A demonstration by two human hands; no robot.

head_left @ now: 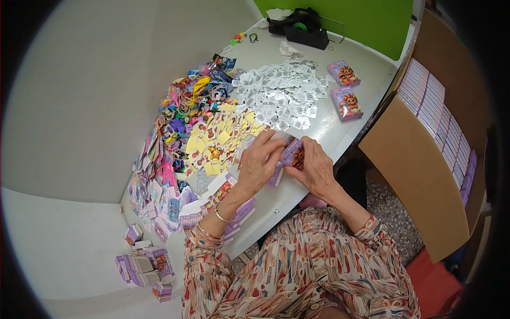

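In front of me, above the table's near edge, is a small purple cardboard box (292, 153) with a colourful character printed on it. My right hand (317, 173) wraps round its right side, thumb below and fingers on top. My left hand (258, 164) is closed at the box's left end, fingers curled and fingertips against a pale flap; its palm side is hidden. More purple packaging shows partly under the left hand. Beside my left wrist lie a row of flat purple boxes (226, 192) and a pile of yellow cards (223, 135).
White printed packets (281, 95) are heaped mid-table, with mixed colourful trinkets (183, 117) along the left. Two finished-looking purple boxes (347, 103) lie at the right edge. A large carton (419, 170) filled with boxes stands right. Loose boxes (144, 266) lie lower left; a tape dispenser (308, 37) sits far back.
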